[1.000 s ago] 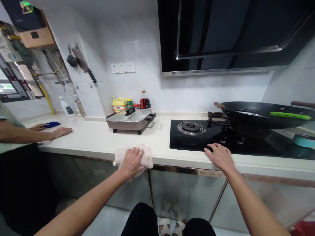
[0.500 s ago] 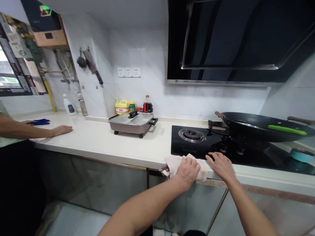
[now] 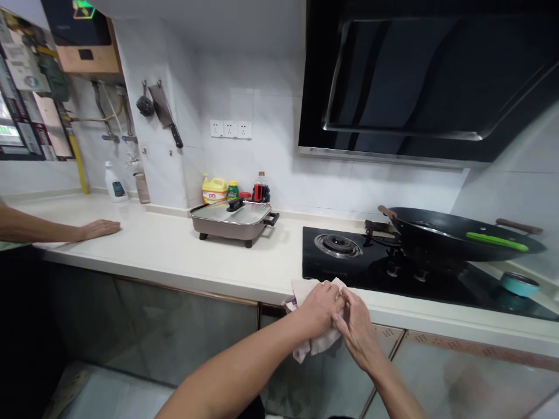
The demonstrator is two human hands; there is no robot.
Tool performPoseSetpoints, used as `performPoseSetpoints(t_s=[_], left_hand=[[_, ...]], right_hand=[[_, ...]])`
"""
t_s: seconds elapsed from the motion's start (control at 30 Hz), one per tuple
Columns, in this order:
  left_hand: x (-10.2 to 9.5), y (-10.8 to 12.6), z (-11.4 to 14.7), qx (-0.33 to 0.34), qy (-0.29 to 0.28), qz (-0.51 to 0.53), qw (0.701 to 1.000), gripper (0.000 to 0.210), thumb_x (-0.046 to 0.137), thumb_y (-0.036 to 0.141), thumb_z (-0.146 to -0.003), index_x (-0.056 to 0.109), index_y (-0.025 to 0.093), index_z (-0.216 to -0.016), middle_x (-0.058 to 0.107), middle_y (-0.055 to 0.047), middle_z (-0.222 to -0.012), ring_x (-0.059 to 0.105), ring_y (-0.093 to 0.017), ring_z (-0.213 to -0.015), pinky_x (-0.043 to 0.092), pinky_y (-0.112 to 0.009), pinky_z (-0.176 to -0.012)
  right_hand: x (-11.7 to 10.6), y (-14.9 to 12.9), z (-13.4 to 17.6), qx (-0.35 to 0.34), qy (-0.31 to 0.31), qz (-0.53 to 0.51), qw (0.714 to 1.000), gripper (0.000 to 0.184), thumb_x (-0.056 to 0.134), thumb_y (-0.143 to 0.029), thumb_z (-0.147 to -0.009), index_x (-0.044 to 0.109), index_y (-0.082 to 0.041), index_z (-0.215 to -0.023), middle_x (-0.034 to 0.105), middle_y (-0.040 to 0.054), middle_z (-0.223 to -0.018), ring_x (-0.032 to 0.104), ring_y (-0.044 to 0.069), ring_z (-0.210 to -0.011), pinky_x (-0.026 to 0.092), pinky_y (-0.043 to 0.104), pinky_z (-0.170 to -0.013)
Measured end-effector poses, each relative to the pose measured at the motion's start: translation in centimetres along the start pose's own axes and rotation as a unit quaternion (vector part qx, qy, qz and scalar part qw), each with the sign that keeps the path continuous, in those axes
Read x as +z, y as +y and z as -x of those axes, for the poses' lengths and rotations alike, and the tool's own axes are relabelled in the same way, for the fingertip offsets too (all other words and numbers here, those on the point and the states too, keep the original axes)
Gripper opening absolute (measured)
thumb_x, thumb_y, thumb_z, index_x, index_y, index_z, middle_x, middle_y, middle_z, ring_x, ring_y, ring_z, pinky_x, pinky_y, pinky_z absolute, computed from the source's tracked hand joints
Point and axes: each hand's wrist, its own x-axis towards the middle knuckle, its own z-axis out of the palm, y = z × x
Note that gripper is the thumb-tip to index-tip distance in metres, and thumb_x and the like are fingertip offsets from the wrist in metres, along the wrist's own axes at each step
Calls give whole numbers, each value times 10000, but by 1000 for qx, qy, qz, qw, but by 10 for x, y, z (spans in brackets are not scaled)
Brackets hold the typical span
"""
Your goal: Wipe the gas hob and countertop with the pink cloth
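Observation:
A pale pinkish-white cloth (image 3: pixel 312 349) hangs crumpled at the front edge of the counter, by the near left corner of the black gas hob (image 3: pixel 332 269). My left hand (image 3: pixel 322 308) is closed over it from above. Against the left hand's fingers, my right hand (image 3: pixel 358 327) has its fingers bent and pinches the right side of the cloth. The cloth between the two hands is partly hidden.
A black wok (image 3: pixel 441 238) with a green-handled tool (image 3: pixel 498 241) rests on the hob's right side. A lidded electric pan (image 3: pixel 229 224) stands on the white counter (image 3: pixel 152 250). At far left, another person's hand (image 3: pixel 100 228) lies flat there. A range hood (image 3: pixel 406 87) overhangs the hob.
My right hand has moved left from the hob's front edge to the cloth beside my left hand. The cloth is more bunched and hangs lower. The dark blue item by the other person is out of sight.

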Motion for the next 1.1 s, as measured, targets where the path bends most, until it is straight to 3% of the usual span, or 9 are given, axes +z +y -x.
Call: performPoseSetpoints(t_s=[0.13,0.27,0.4,0.53,0.6,0.7,0.8,0.9,1.1], left_hand=[[-22,-31,34,34,11,125,992,534,705,291,-896,545,168,-1390,620,-158,-1360,562,-283,-1249,465,-417,-1056],[-37,-57,61,-7,40,203,978,395,661,293,-931,650,240,-1322,653,-102,-1372,602,-242,-1258,457,-383,-1085],[-49,-87,76,-91,84,200,972,238,578,311,-981,735,214,-1131,753,-64,-1115,675,-202,-1071,483,-341,-982],[-50,-118,87,-230,102,135,958,263,538,360,-989,750,207,-1018,752,-66,-1047,663,-220,-1029,469,-372,-942],[-46,-126,90,-270,97,121,950,299,507,382,-997,751,210,-987,747,-67,-1041,651,-224,-1024,462,-379,-936],[-42,-127,91,-278,80,111,951,336,482,415,-1004,751,218,-970,741,-61,-1046,640,-229,-1034,447,-386,-936],[-43,-123,90,-278,67,107,952,327,498,426,-993,752,224,-957,744,-54,-1046,642,-230,-1047,440,-379,-932],[-45,-124,90,-283,69,107,951,318,508,426,-985,752,228,-937,752,-49,-1020,650,-230,-1031,440,-371,-924],[-44,-123,88,-279,55,113,952,331,521,455,-978,765,235,-947,749,-43,-1021,640,-236,-1029,428,-381,-935]], right_hand=[[7,8,2,-84,-23,109,990,827,626,-547,-900,248,-274,-1582,503,158,-1471,453,384,-1375,346,631,-1150],[20,-4,-3,-91,-7,190,978,900,809,-453,-747,374,-332,-1526,497,166,-1446,409,451,-1356,294,683,-1111],[51,-28,-20,-60,30,199,978,890,865,-486,-669,462,-325,-1446,542,192,-1346,435,469,-1252,311,714,-1018],[91,-54,-40,-73,-7,211,975,873,895,-523,-601,532,-278,-1356,565,204,-1285,450,462,-1201,345,677,-983],[105,-61,-47,-106,-20,212,971,852,884,-492,-628,524,-266,-1366,575,197,-1286,464,438,-1186,370,628,-975],[110,-60,-49,-177,2,214,961,659,759,-380,-805,505,-288,-1406,599,159,-1282,497,375,-1159,409,528,-921],[96,-44,-44,-222,29,218,950,530,630,-240,-902,517,-321,-1414,618,122,-1274,515,325,-1156,414,459,-884],[67,-16,-34,-236,27,214,948,523,636,-223,-894,549,-341,-1396,622,97,-1279,521,302,-1177,411,440,-914],[-26,71,-3,-159,-44,247,955,555,718,-277,-818,591,-287,-1358,586,125,-1357,486,323,-1284,390,470,-1029]])
